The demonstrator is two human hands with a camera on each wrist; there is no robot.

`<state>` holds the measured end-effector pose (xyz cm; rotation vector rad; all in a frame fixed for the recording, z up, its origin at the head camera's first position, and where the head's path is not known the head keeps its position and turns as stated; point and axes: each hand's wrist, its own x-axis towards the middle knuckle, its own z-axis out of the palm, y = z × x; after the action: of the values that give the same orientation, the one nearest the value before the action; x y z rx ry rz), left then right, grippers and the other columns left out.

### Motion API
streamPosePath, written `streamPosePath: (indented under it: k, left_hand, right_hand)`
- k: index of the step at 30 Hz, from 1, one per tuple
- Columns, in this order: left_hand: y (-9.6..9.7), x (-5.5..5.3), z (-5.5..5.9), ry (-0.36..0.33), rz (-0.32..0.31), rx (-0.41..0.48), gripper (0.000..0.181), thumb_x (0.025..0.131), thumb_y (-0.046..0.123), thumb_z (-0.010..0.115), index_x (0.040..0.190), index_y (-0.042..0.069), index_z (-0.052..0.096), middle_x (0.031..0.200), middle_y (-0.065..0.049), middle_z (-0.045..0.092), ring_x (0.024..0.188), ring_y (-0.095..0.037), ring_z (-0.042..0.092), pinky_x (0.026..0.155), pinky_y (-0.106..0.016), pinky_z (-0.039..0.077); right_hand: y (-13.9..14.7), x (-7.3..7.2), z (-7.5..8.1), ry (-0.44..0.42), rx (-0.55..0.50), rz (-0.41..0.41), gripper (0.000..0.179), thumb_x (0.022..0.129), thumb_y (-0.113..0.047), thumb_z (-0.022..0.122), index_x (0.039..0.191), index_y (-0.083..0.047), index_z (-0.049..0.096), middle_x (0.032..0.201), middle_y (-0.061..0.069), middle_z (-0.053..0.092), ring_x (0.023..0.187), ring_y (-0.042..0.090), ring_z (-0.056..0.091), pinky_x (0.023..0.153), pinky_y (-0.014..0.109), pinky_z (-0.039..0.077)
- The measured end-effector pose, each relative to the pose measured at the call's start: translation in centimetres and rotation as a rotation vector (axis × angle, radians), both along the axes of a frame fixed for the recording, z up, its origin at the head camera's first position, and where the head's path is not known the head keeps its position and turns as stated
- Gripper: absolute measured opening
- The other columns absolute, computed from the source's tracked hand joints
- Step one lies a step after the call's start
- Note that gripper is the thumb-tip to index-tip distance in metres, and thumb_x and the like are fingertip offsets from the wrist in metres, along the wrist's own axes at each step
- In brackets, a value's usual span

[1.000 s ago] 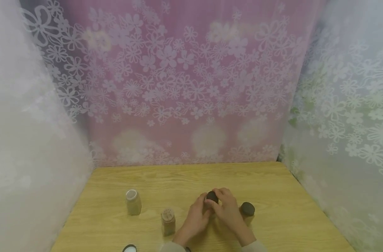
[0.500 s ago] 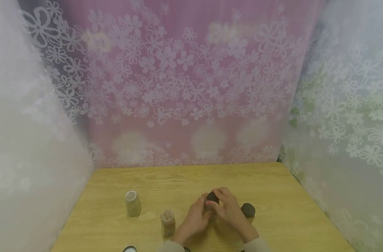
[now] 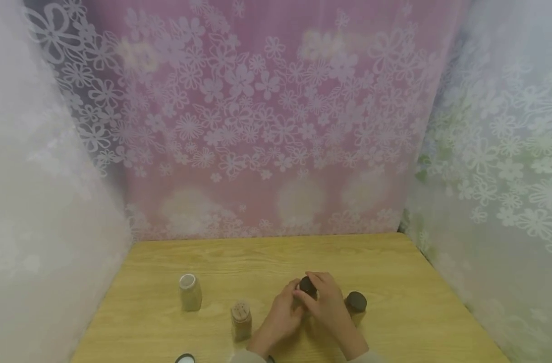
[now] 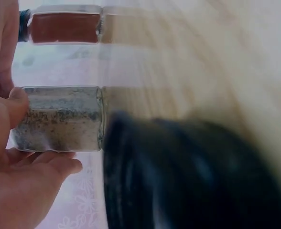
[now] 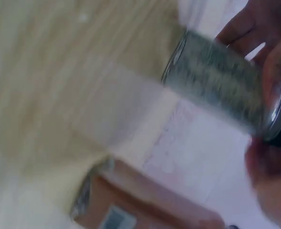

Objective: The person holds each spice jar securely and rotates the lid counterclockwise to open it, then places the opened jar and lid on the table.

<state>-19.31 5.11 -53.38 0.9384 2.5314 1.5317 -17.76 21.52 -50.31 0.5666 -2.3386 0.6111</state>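
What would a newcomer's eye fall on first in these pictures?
Probably the pink flowered backdrop, which rises behind the wooden table. Next come the two hands on the right half of the table: the left hand holds a speckled glass jar, and the right hand grips its black cap. The red-brown jar also stands out, at the left wrist view's top.

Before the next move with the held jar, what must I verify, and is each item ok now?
1. Held jar steadied by the left hand: ok, gripped around its body.
2. Right hand on the black cap: ok, it grips it.
3. Black cap loosened: cannot tell; the grip hides part of it.
4. Free space beside the right hand: probably not ok; the reddish-filled jar stands close by.
5. Perforated-top jar and far-left jar upright: ok.
6. Dark-rimmed lid clear of the hands: ok, it lies apart.
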Motion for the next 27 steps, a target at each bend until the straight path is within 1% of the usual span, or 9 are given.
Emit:
streamPosePath:
  k: [2,4,9,12,16,19,21,24,27]
  left_hand:
    - [0.0,0.1,0.0,-0.032,0.002,0.004,0.063,0.104,0.022,0.066,0.152,-0.008,0.039,0.157,-0.030,0.046,0.146,-0.049,0.047,0.116,-0.064,0.044]
    - [0.0,0.1,-0.1,-0.062,0.007,0.010,0.065,0.104,0.024,0.067,0.153,-0.008,0.039,0.159,-0.030,0.044,0.147,-0.049,0.045,0.117,-0.065,0.043]
    - [0.1,-0.1,-0.6,-0.115,0.031,0.039,0.065,0.102,0.027,0.071,0.152,-0.003,0.043,0.158,-0.027,0.048,0.146,-0.049,0.047,0.117,-0.066,0.042]
    - [0.2,-0.1,-0.8,-0.109,0.030,0.043,0.059,0.101,0.025,0.073,0.149,0.002,0.047,0.154,-0.024,0.054,0.144,-0.047,0.050,0.117,-0.067,0.041]
    - [0.2,-0.3,-1.0,-0.093,0.014,0.033,0.051,0.102,0.019,0.070,0.146,0.008,0.047,0.150,-0.023,0.058,0.143,-0.047,0.053,0.116,-0.069,0.042]
    - [0.1,-0.7,-1.0,-0.094,0.004,0.020,0.049,0.102,0.019,0.069,0.146,0.012,0.048,0.150,-0.021,0.060,0.143,-0.045,0.053,0.116,-0.068,0.043]
    - [0.0,-1.0,-1.1,-0.113,-0.011,0.014,0.048,0.103,0.024,0.069,0.145,0.015,0.048,0.151,-0.019,0.060,0.144,-0.043,0.053,0.117,-0.067,0.043]
    - [-0.1,-1.2,-1.2,-0.148,-0.038,0.009,0.049,0.104,0.034,0.069,0.145,0.019,0.048,0.154,-0.016,0.057,0.146,-0.041,0.051,0.118,-0.068,0.041]
    - [-0.2,-1.3,-1.1,-0.170,-0.047,0.009,0.053,0.103,0.040,0.068,0.147,0.020,0.047,0.156,-0.016,0.055,0.148,-0.041,0.049,0.119,-0.069,0.039]
  right_hand:
    - [-0.5,0.3,-0.1,0.044,-0.002,-0.086,0.059,0.071,-0.023,0.096,0.110,0.014,0.072,0.097,0.017,0.068,0.090,0.025,0.063,0.073,0.029,0.062]
    - [-0.8,0.5,-0.2,0.055,-0.019,-0.149,0.056,0.069,-0.025,0.097,0.103,0.012,0.074,0.089,0.013,0.065,0.084,0.020,0.059,0.068,0.025,0.058]
    - [-1.0,0.9,0.3,0.005,-0.028,-0.187,0.045,0.074,-0.028,0.094,0.093,0.007,0.075,0.078,0.005,0.061,0.074,0.009,0.051,0.062,0.018,0.050]
    - [-1.0,0.8,0.3,0.018,-0.029,-0.165,0.038,0.075,-0.027,0.093,0.085,0.003,0.071,0.072,0.000,0.054,0.071,0.002,0.041,0.059,0.015,0.043]
    - [-0.7,0.4,0.1,0.058,-0.037,-0.086,0.034,0.074,-0.022,0.093,0.079,-0.002,0.066,0.069,-0.001,0.045,0.073,-0.001,0.030,0.058,0.013,0.035]
    - [-0.2,0.0,-0.1,0.072,-0.032,-0.022,0.032,0.078,-0.021,0.091,0.082,-0.001,0.066,0.072,0.001,0.046,0.075,0.000,0.031,0.058,0.013,0.034]
    - [0.1,-0.2,-0.1,0.075,-0.017,0.014,0.031,0.083,-0.024,0.088,0.086,-0.001,0.068,0.075,-0.001,0.049,0.077,0.000,0.034,0.060,0.014,0.037]
    - [0.7,-0.3,0.0,0.054,0.019,0.062,0.030,0.090,-0.029,0.082,0.092,-0.001,0.070,0.078,-0.003,0.050,0.081,-0.001,0.036,0.063,0.014,0.040]
    - [1.0,-0.3,0.4,0.021,0.045,0.085,0.030,0.090,-0.027,0.081,0.099,0.000,0.071,0.081,-0.004,0.048,0.083,-0.001,0.034,0.066,0.013,0.040]
